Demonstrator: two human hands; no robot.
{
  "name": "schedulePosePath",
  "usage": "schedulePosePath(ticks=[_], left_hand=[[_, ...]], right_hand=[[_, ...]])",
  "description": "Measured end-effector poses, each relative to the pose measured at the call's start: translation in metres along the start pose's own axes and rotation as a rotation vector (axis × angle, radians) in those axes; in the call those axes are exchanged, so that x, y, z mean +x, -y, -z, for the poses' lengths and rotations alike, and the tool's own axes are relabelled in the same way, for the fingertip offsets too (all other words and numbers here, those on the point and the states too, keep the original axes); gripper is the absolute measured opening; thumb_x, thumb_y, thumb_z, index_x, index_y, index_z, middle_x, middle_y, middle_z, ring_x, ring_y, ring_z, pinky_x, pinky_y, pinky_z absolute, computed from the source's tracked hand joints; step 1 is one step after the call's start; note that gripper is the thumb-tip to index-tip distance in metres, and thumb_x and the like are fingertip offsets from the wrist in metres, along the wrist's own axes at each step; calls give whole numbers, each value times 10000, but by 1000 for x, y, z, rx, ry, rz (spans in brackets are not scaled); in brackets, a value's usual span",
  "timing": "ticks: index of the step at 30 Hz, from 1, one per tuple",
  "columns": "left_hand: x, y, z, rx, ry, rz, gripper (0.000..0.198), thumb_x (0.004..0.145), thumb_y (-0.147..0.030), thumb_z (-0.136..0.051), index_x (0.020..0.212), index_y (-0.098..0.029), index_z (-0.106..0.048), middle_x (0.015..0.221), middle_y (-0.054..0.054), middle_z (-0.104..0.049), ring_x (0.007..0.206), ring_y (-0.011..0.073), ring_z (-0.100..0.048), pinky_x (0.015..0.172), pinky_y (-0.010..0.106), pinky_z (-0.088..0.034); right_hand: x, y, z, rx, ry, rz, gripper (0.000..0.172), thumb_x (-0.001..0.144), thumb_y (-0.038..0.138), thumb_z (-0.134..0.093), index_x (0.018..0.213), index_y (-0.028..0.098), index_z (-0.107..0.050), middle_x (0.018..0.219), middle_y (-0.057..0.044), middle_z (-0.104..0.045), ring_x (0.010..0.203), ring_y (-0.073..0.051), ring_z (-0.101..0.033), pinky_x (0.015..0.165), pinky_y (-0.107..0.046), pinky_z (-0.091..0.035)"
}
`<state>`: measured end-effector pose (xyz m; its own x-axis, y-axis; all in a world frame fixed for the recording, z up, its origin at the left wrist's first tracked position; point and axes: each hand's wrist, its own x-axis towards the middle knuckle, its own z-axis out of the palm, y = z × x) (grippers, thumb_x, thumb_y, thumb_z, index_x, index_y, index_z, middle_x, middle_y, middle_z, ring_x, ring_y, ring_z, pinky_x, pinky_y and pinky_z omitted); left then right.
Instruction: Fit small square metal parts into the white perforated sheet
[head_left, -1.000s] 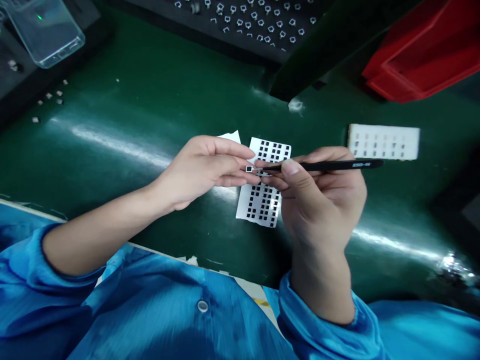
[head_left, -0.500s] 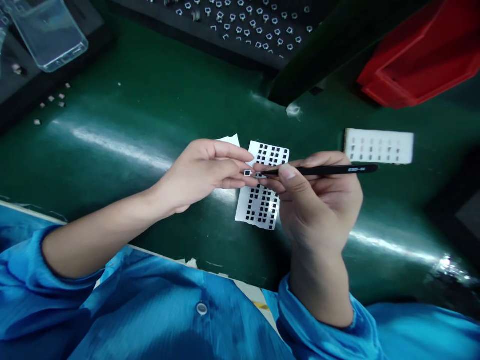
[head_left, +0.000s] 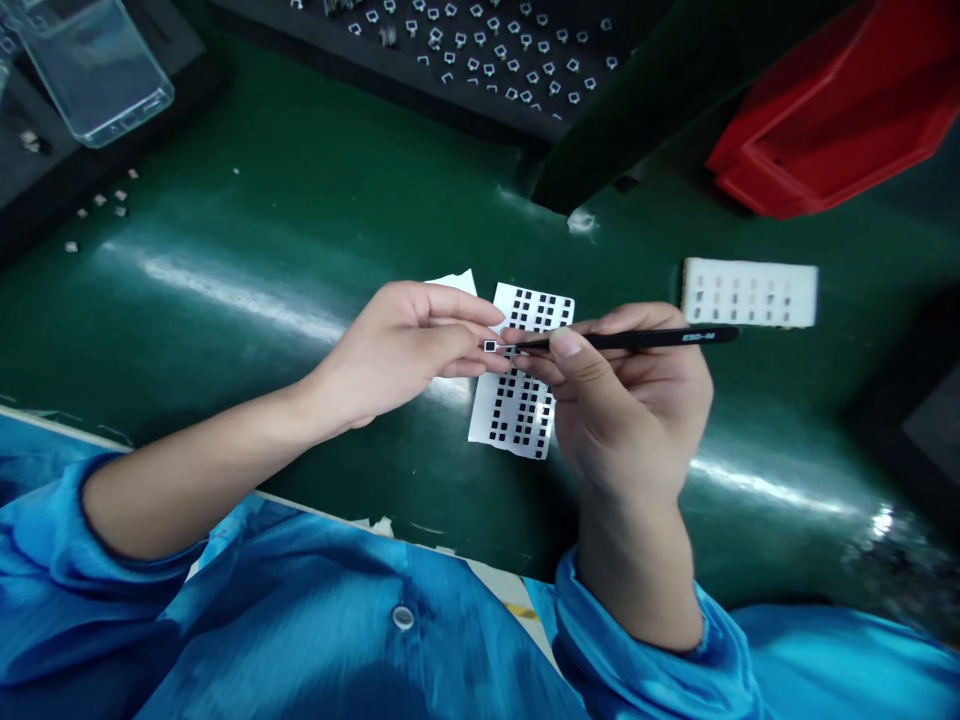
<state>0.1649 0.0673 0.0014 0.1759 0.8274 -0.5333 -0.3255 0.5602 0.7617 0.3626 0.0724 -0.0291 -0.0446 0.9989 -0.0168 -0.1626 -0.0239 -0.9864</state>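
My right hand (head_left: 637,400) is closed around black tweezers (head_left: 645,338), their tips pointing left at a small square part (head_left: 490,346). A pale frame surrounds the part's black centre, and a thin tail runs toward the tweezer tips. My left hand (head_left: 420,345) has its thumb and fingers drawn together at that part; the exact contact is partly hidden. Beneath both hands lies a white sheet of small black squares (head_left: 491,410), with some squares gone from its rows. Another piece of white paper (head_left: 457,281) sits mostly behind my left hand.
On a dark foam pad (head_left: 480,100) at the back lie many small metal frames. A red bin (head_left: 795,180) stands at the back right, near a white block (head_left: 795,295) with rows of slots. Clear plastic cases (head_left: 112,80) and tiny parts (head_left: 100,200) are at the left.
The whole view has shifted slightly. My right hand and the tweezers have edged left, and the small square part stays between the hands.
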Motion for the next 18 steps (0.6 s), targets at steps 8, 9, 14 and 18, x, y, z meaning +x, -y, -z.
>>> schedulePosePath(ticks=[8, 9, 14, 18], left_hand=[[1, -1, -1, -45, 5, 13, 112, 938, -86, -748, 969, -149, -835, 1016, 90, -874, 968, 245, -874, 1021, 399, -702], [1, -1, -1, -53, 4, 16, 113, 937, -80, -747, 963, -148, -833, 1006, 89, -874, 962, 242, -874, 1025, 399, -701], [1, 0, -1, -66, 11, -2, 146, 938, -56, -731, 933, -144, -847, 994, 88, -878, 942, 231, -874, 1012, 386, -703], [0, 0, -1, -59, 13, 2, 181, 917, -27, -721, 883, -136, -861, 1033, 89, -885, 951, 227, -874, 1012, 370, -701]], right_hand=[[-1, 2, -1, 11, 6, 5, 272, 904, 270, -944, 1011, 281, -694, 897, 44, -843, 856, -189, -879, 775, -288, -747], [-1, 2, -2, 8, 5, 8, 274, 903, 272, -945, 1011, 281, -693, 898, 45, -844, 859, -192, -880, 774, -293, -748], [-1, 1, -1, 21, 11, 6, 290, 902, 285, -955, 1021, 275, -691, 907, 36, -855, 879, -212, -886, 781, -310, -756], [-1, 3, -1, 53, 21, -1, 280, 904, 269, -959, 1018, 277, -703, 912, 44, -856, 874, -212, -885, 774, -313, -764]])
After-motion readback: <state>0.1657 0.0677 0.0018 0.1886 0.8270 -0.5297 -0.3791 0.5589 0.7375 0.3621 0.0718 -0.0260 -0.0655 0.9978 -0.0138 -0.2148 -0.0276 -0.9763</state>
